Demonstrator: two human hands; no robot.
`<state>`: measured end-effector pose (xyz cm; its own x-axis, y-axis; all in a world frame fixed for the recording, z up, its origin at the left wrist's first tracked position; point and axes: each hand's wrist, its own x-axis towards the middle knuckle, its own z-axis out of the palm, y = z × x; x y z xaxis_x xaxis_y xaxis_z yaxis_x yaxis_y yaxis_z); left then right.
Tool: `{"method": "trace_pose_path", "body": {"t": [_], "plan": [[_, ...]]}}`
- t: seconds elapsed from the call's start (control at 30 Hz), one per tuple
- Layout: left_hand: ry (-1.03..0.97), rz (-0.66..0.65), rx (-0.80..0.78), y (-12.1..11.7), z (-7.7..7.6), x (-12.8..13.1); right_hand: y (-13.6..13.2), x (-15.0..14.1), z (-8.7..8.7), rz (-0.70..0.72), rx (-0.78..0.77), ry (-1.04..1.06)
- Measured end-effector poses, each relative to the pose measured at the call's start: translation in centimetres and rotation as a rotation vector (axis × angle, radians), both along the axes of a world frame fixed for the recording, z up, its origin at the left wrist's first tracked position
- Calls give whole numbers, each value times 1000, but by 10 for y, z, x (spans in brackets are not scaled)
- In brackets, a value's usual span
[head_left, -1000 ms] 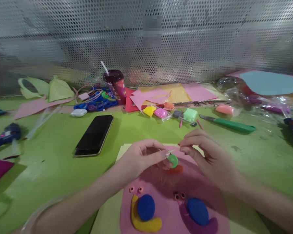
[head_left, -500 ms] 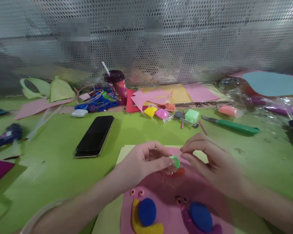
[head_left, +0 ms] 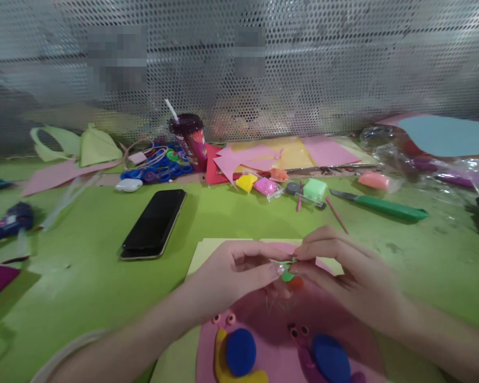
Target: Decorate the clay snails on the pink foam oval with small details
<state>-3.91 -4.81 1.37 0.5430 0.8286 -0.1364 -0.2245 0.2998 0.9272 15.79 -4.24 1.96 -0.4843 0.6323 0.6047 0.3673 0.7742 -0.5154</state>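
My left hand (head_left: pixel 249 268) is closed in a pinch on a small piece of bright green clay (head_left: pixel 287 273). The fingertips of my right hand (head_left: pixel 335 263) meet it from the other side, pinched at the green clay's upper edge. Just below the fingers shows an orange piece (head_left: pixel 296 283); whether it is held, I cannot tell. Under both hands lies a pink paper shape (head_left: pixel 277 346) on pale yellow sheets (head_left: pixel 175 348). On the pink paper are two clay snails: a yellow snail (head_left: pixel 219 354) and a purple snail (head_left: pixel 306 357), both with blue round shells and eyes on stalks.
A black phone (head_left: pixel 155 223) lies left of my hands. Beyond are wrapped clay packets (head_left: pixel 265 186), a green-handled craft knife (head_left: pixel 387 206), a lidded cup with a straw (head_left: pixel 188 141) and blue scissors (head_left: pixel 159 173). A glue gun (head_left: pixel 14 221) is far left; a perforated metal panel (head_left: pixel 315 69) stands behind.
My right hand's fingertips have moved in to the green clay in my left hand, closing the small gap between the hands. The snails have stayed in place on the paper.
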Motion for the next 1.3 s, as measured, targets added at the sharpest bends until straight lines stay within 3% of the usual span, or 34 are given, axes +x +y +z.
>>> {"method": "trace_pose_path", "body": {"t": [0.23,0.6,0.87,1.13,1.3], "plan": [[-1,10,-34,0,0,2,1,-1,5,16,86,-93],[41,1,-2,1,1,-1,0,0,5,0,40,-44],[37,18,-13,2,-1,-1,-1,-1,9,8,88,-101],[168,11,45,1,0,-1,-1,0,6,1,-31,-13],[438,129,192,6,1,-4,-3,-3,7,-214,-322,188]]}}
